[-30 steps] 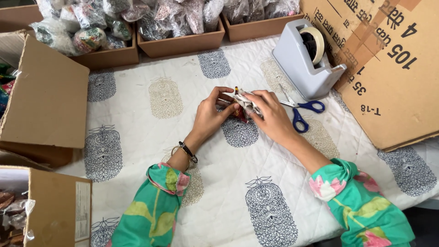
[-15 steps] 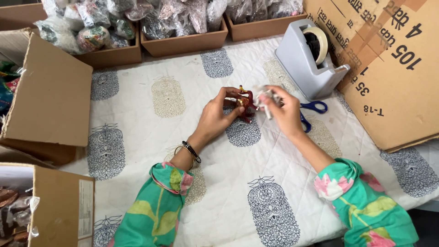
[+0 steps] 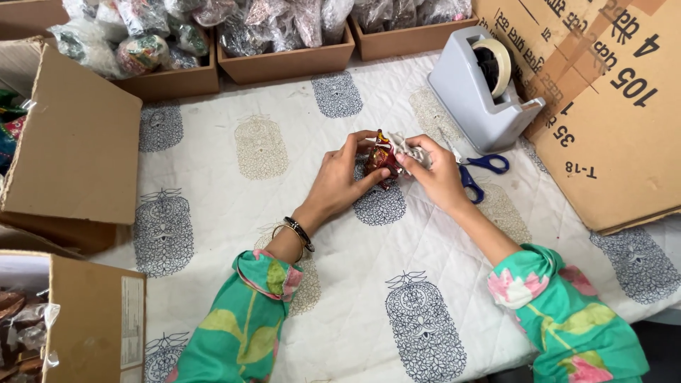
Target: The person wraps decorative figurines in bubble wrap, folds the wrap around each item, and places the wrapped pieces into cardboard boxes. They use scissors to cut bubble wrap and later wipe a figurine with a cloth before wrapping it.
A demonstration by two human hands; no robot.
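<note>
Small red-and-gold ornament [image 3: 381,157] is sitting mid-counter, just above the quilted printed cloth [image 3: 425,284], pinched between both hands. Left hand [image 3: 340,181] is gripping it from the left side, fingers closed on it. Right hand [image 3: 434,174] is holding crumpled white wrapping [image 3: 411,149] against it (touching). Blue-handled scissors [image 3: 477,174] are lying just beside the right hand; grey tape dispenser [image 3: 482,92] is standing behind.
</note>
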